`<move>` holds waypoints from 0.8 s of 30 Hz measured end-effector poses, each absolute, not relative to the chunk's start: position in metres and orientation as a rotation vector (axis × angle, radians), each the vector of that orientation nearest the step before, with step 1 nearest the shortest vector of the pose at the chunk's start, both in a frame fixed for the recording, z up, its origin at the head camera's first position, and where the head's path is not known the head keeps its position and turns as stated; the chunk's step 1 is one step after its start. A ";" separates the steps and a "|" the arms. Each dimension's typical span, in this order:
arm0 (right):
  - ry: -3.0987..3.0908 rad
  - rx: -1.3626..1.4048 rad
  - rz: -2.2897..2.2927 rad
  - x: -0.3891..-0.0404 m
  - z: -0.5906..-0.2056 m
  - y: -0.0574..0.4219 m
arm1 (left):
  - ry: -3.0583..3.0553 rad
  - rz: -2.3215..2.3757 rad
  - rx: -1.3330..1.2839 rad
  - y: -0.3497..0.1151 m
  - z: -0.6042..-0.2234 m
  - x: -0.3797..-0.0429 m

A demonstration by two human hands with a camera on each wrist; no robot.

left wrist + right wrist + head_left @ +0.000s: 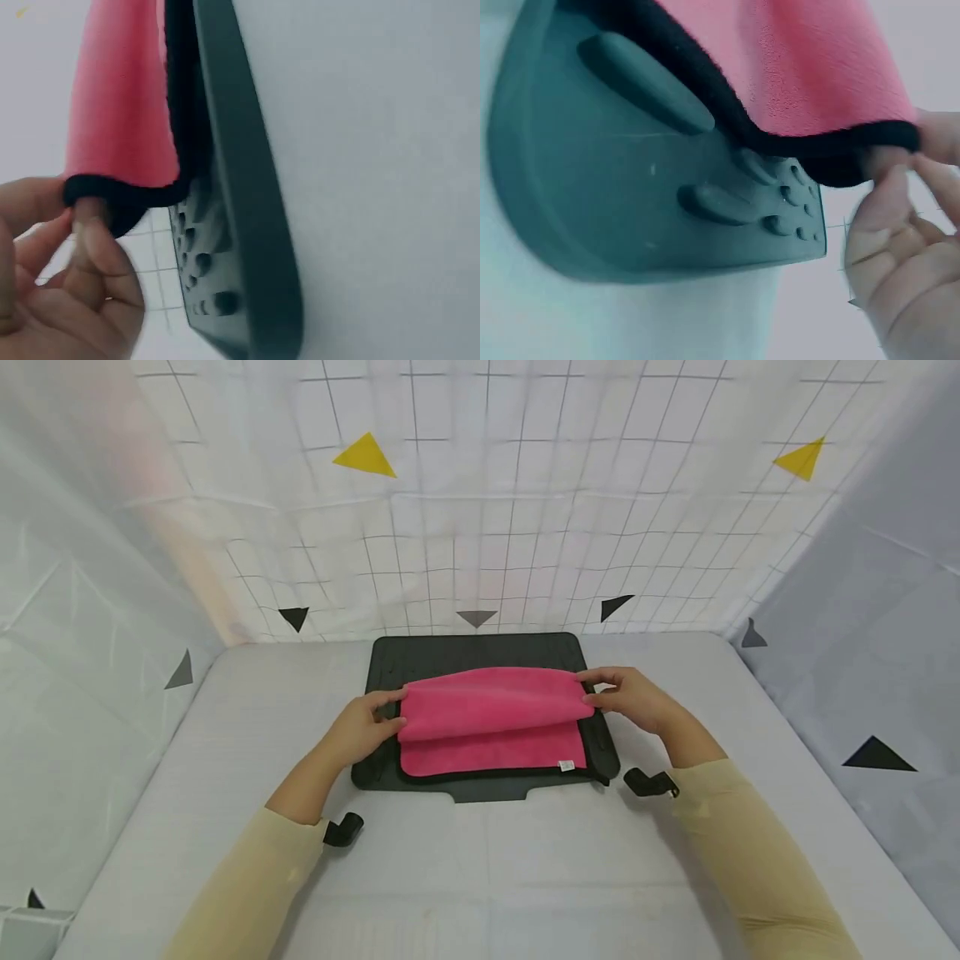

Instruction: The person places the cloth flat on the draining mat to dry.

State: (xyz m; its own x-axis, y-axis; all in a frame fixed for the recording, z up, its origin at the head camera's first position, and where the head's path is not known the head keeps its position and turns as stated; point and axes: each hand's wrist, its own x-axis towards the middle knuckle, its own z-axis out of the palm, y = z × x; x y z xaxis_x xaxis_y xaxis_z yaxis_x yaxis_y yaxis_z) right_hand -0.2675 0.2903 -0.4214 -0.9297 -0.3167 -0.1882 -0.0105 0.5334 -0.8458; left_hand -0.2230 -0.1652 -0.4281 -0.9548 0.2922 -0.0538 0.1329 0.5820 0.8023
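A pink towel [491, 706] with dark edging lies across a dark ribbed drain tray [480, 652]. Its upper layer is lifted into a fold over the lower one, and a small white tag [566, 766] shows at the near right corner. My left hand [358, 727] pinches the fold's left end; in the left wrist view the thumb [97, 240] presses at the dark edging. At the opposite end my right hand [630, 697] pinches the cloth between thumb and fingers. The right wrist view shows that towel corner [832, 90] raised above the tray's bumps.
The tray rests on a white-covered table [480, 877], its tabbed side towards me. Behind stands a white gridded sheet [525, 485] with yellow and black triangles. White sheets hang at both sides. A small black device [343, 830] sits at each wrist.
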 end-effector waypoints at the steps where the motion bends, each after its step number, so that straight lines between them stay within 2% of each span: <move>1: 2.438 -0.269 -1.318 -0.266 -0.421 0.291 | 2.612 1.276 0.350 -0.165 -0.428 -0.221; 9: 2.364 -0.331 -1.185 -0.260 -0.425 0.294 | 2.529 1.068 0.369 -0.164 -0.429 -0.219; 15: 2.393 -0.292 -1.225 -0.266 -0.427 0.292 | 2.533 1.166 0.390 -0.161 -0.432 -0.228; 24: 2.390 -0.208 -1.364 -0.283 -0.440 0.282 | 2.577 1.300 0.282 -0.147 -0.439 -0.246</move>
State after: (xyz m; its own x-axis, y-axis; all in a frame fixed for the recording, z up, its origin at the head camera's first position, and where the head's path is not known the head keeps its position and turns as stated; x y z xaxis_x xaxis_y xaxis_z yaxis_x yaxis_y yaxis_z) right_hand -0.2826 0.2817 -0.4397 -0.9168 -0.3101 -0.2514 0.0588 0.5181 -0.8533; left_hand -0.2460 -0.1466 -0.4391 -0.9522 0.2777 -0.1271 0.0628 0.5854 0.8083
